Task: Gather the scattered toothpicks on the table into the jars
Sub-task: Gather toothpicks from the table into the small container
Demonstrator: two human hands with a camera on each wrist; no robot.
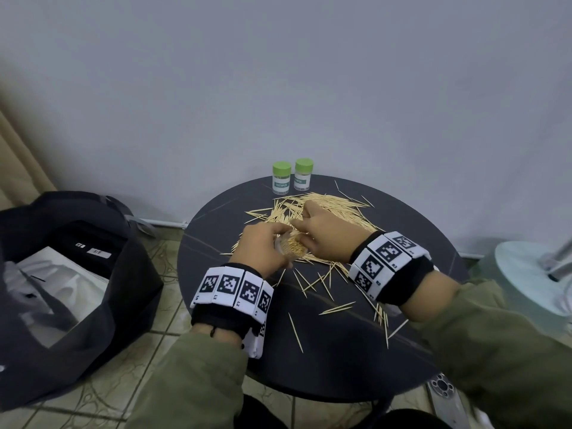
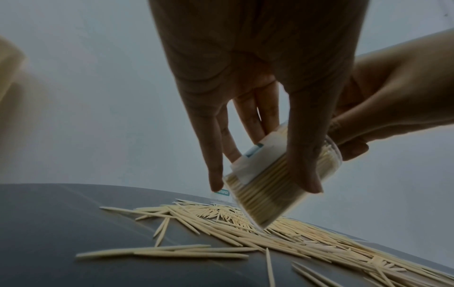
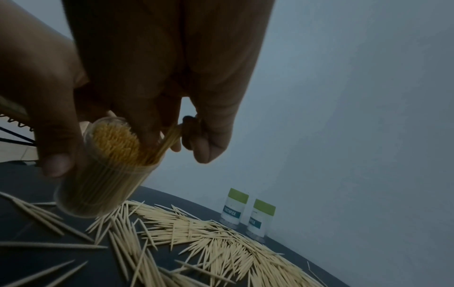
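My left hand [image 1: 263, 243] grips an open clear jar [image 1: 294, 247] packed with toothpicks, tilted above the table; the same jar [image 2: 275, 186] shows between thumb and fingers in the left wrist view. My right hand [image 1: 322, 230] pinches a small bunch of toothpicks [image 3: 169, 139] at the mouth of the jar [image 3: 108, 169]. A large heap of loose toothpicks [image 1: 328, 205] lies on the round dark table [image 1: 411, 218], with more scattered toothpicks [image 1: 318, 283] toward the near edge. Two capped jars with green lids [image 1: 292, 176] stand at the far edge by the wall.
An open black bag [image 1: 71, 274] with white items sits on the tiled floor to the left of the table. A pale round stand base [image 1: 538, 274] is on the right. The grey wall [image 1: 309, 88] runs right behind the table.
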